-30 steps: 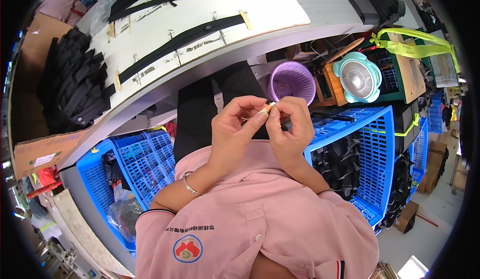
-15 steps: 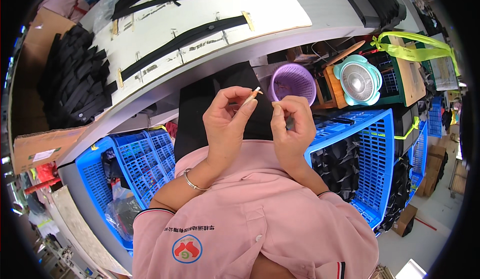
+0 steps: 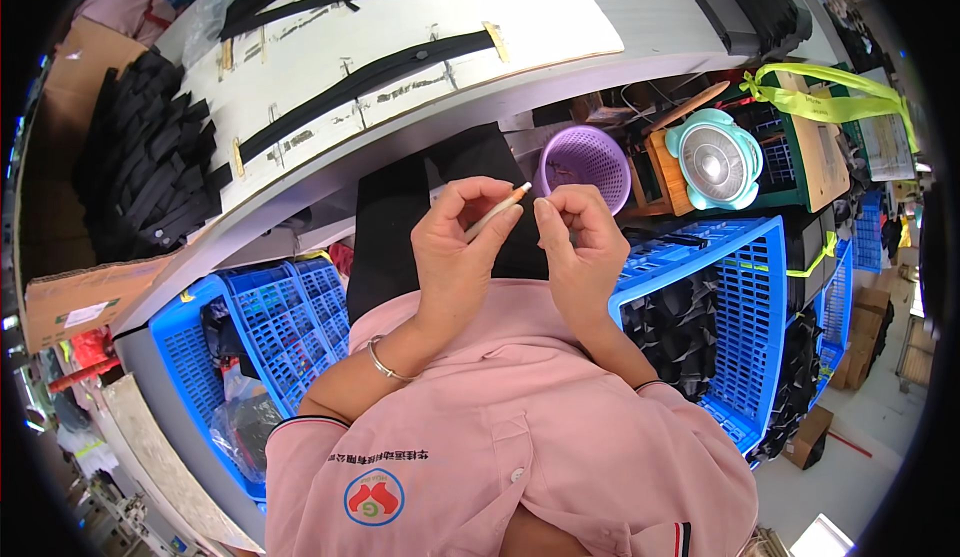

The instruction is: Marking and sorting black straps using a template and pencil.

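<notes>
A thin white pencil [image 3: 519,193] with a brownish band below its pale tip is pinched between the thumb and index finger of my left hand [image 3: 458,242]. It tilts upward to the right, and its lower end is hidden in the palm. Close beside the tip, my right hand [image 3: 582,242] is closed, thumb against curled fingers. Whatever may be between those fingertips is too small to make out. Both hands are held above black cloth [image 3: 385,227] on my lap, in front of the table.
A white board [image 3: 540,7] with black straps lies on the table. Beneath its edge stand a purple basket [image 3: 585,162] and a turquoise fan [image 3: 715,160]. Blue crates [image 3: 750,327], [image 3: 285,312] flank me, the right one holding black pieces. A cardboard box [image 3: 95,292] of black straps is at far left.
The pencil has turned slightly and its tip now points further right, looking smoother than the ragged end before. My right fingertips have shifted a little left and up, toward the tip.
</notes>
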Tool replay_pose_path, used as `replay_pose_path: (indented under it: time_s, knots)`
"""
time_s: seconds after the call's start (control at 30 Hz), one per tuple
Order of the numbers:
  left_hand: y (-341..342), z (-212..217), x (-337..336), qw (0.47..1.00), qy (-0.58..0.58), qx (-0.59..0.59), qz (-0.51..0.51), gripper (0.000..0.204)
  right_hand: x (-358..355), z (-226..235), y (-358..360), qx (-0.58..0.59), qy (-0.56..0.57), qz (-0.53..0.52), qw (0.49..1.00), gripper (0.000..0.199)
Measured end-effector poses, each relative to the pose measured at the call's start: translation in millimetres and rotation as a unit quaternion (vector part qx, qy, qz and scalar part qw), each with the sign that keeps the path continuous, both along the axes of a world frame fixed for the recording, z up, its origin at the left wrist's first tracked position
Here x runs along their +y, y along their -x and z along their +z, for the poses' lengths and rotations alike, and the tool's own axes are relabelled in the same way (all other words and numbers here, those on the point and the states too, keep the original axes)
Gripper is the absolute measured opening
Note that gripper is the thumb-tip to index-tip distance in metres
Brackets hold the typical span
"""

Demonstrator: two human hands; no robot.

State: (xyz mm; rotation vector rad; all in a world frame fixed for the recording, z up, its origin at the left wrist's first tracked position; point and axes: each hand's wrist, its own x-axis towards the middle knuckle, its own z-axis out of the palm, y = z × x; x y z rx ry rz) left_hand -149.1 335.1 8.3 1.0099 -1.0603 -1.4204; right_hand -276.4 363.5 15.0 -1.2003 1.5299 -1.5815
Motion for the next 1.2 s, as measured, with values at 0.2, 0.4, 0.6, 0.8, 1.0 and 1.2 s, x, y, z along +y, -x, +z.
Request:
replay_pose_path:
  time_s: [0.2,0.4,0.6,0.8,1.0,1.2]
  knots:
    - [-5.1,3.5,-6.7,1.000,0.000,0.017,0.013,0.021,-7.3,-1.6,15.0,-0.036,0.024,-0.046,0.998,0.010]
    - [-8.5,5.5,-17.2,0.993,-0.063,0.096,-0.001,0.025,-25.7,-28.8,71.7,0.267,-0.060,-0.171,0.947,0.005]
    - [-17.8,-0.9,-26.8,0.987,-0.083,0.137,0.002,0.026,-31.6,-29.9,19.9,0.363,0.145,-0.037,0.920,0.039]
    - [-32.4,-4.1,-39.6,0.982,-0.106,0.158,0.010,0.027,-66.9,-34.1,-0.6,0.436,0.273,0.144,0.845,0.050]
    - [-47.9,-5.0,-51.2,0.977,-0.118,0.179,0.010,0.032,-94.5,-26.4,-12.9,0.441,0.334,0.176,0.814,0.037]
    - [-64.1,3.8,-64.0,0.984,-0.105,0.126,0.071,0.043,-123.7,-23.3,-29.6,0.288,0.273,0.106,0.912,0.028]
